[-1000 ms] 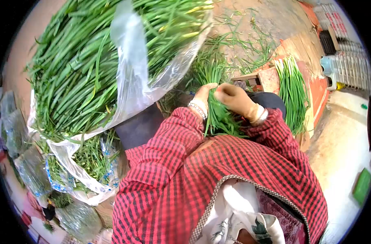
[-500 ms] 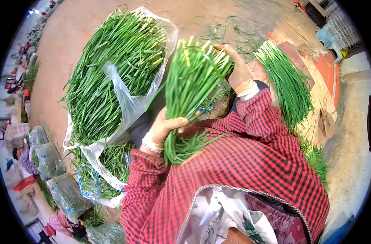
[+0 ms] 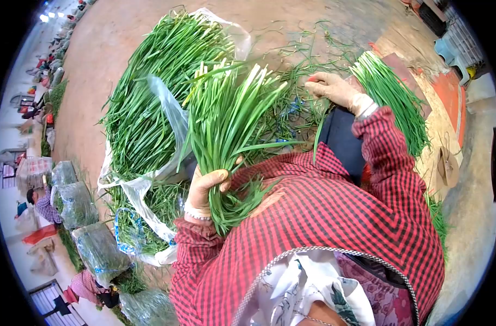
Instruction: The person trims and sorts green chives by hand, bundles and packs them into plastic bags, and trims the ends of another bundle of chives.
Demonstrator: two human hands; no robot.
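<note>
My left hand (image 3: 209,187), in a pale glove, is closed round the lower, leafy part of a bunch of garlic chives (image 3: 226,119). The pale cut ends point up and fan out, while the leaf tips curl over my lap. My right hand (image 3: 337,91), also gloved, is away from the bunch, over my dark-clothed knee. Its fingers are drawn together, with something red at the fingertips that I cannot make out. A single green leaf hangs just below it. Close by on the right lies a neat bundle of chives (image 3: 394,103), pale ends away from me.
A large heap of chives (image 3: 161,98) fills an opened plastic bag (image 3: 174,108) on the left. Loose trimmings (image 3: 308,60) litter the floor ahead. Wrapped bales (image 3: 98,247) line the far left, near other people. A blue stool (image 3: 449,60) and crates stand at upper right.
My right hand has left the pale ends of the bunch and moved right. The bunch has shifted left and spread open in my left hand.
</note>
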